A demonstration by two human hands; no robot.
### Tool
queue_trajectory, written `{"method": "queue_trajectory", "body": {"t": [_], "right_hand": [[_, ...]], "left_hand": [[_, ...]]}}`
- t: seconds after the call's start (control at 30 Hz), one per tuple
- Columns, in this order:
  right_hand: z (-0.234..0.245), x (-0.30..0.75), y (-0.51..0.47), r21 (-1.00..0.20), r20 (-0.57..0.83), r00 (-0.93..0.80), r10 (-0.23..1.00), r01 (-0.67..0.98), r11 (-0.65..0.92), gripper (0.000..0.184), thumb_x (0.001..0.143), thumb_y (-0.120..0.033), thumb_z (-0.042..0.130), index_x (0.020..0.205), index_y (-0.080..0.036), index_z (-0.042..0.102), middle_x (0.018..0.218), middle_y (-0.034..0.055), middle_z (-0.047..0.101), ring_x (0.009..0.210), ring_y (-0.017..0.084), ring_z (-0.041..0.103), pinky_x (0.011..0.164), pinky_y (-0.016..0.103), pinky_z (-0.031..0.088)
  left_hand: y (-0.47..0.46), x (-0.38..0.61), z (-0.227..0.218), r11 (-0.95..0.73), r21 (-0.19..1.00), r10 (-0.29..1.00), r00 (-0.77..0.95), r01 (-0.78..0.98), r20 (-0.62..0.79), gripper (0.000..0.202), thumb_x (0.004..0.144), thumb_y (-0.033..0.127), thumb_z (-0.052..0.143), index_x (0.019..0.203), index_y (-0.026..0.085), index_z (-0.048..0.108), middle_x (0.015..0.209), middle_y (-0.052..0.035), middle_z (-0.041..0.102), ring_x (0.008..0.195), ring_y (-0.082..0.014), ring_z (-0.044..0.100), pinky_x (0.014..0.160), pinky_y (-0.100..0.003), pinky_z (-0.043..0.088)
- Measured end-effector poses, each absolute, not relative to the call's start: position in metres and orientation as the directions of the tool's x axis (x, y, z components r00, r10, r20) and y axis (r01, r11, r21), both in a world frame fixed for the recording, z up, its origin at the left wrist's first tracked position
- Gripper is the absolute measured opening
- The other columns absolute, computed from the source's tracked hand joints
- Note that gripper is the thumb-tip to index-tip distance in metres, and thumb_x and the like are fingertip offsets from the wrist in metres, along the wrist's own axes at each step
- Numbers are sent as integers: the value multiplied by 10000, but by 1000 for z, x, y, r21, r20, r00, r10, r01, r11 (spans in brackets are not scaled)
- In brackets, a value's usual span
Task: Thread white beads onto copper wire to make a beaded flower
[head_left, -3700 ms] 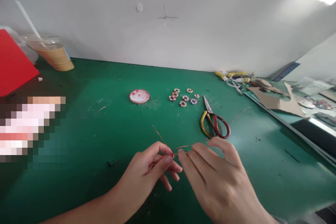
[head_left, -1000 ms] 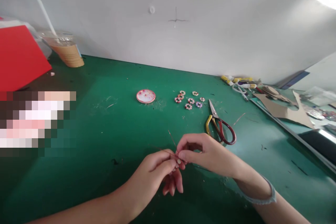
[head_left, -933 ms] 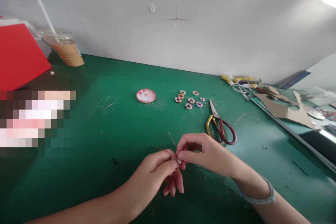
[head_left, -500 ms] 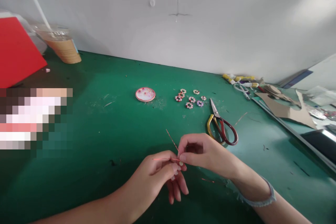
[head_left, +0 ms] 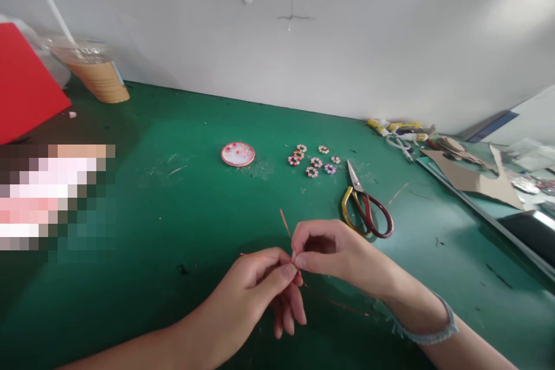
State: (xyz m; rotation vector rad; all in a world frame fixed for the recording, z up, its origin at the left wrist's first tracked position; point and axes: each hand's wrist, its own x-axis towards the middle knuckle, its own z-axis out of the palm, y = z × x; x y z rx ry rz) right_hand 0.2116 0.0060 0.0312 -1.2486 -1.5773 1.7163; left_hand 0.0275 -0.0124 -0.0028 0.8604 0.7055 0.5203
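Observation:
My left hand (head_left: 262,283) and my right hand (head_left: 327,248) meet fingertip to fingertip, low in the middle of the view. Both pinch a thin reddish string (head_left: 285,223); one end sticks up past my right fingers, and more of it trails below to the right. Whatever else lies between the fingertips is hidden. Beyond the hands lie several small bead rings (head_left: 316,162) in red, white and purple. A small round dish (head_left: 238,154) with a pink rim holds tiny beads. Scissors (head_left: 361,196) with yellow and red handles rest just past my right hand.
The green table (head_left: 173,219) ends at a pale wall. A cup (head_left: 102,80) with a straw and a red sheet (head_left: 28,84) are at the left. Cut cardboard (head_left: 472,179), yellow tubes (head_left: 405,127) and a dark object (head_left: 529,234) lie at the right.
The pale beads visible at my left fingertips half a second ago are now covered by the fingers. The string's ends have shifted, and my fingertips are closer together.

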Motion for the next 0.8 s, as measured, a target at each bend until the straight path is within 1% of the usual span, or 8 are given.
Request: {"method": "queue_trajectory", "body": {"t": [0.17,0.3,0.43,0.53,0.6,0.67,0.73,0.8], "right_hand": [[31,216,9,-984,-146,-455,878,162,-80,75,784,-147,676,725,-154,630,807,3,554,726,121,517,660,243,404],[30,218,8,-980,-29,-416,909,189,55,138,745,-80,680,662,-164,608,829,8,524,766,135,529,673,259,412],[35,219,3,-882,162,-467,869,326,340,168,735,-4,637,690,-166,630,872,26,518,847,167,545,731,297,438],[41,220,0,-787,257,-492,832,394,475,142,731,-93,747,829,-164,673,918,50,541,921,202,542,805,341,459],[44,220,-2,-753,305,-486,819,403,520,166,746,-153,776,885,-168,687,918,54,560,931,206,545,825,353,466],[45,219,-2,-750,324,-479,816,395,530,71,794,-135,729,840,-177,695,889,45,572,912,194,557,805,339,474],[46,219,-2,-773,287,-471,834,400,492,106,814,-90,681,761,-181,682,871,35,578,885,180,569,769,318,475],[48,220,-3,-802,219,-452,865,421,423,136,803,-84,682,710,-180,661,880,31,583,864,173,574,732,303,468]], "left_hand": [[-10,27,-1,611,768,690,605,-192,-398,250,899,360,563,761,153,589,557,-17,661,458,-95,551,434,-173,408],[-9,26,4,613,735,742,530,-290,-410,249,879,352,596,738,147,610,544,-11,652,443,-84,524,424,-167,396],[-8,25,6,597,740,769,487,-310,-415,242,860,349,617,724,149,613,540,-8,650,438,-84,523,415,-166,394],[-6,26,5,592,762,764,485,-263,-426,257,847,378,622,724,153,605,517,-5,639,420,-92,528,398,-171,386],[-6,27,4,590,771,759,490,-240,-428,267,832,398,633,726,154,605,509,-4,635,418,-99,535,390,-174,385],[-6,27,3,583,782,755,502,-221,-421,277,824,414,640,730,155,609,501,-1,630,413,-100,534,386,-175,382],[-7,26,1,572,798,748,522,-192,-411,277,833,416,630,737,157,612,498,6,623,407,-95,524,383,-171,374],[-8,25,1,562,812,737,539,-154,-408,270,859,407,596,752,159,611,493,15,610,396,-88,504,377,-168,362]]}}
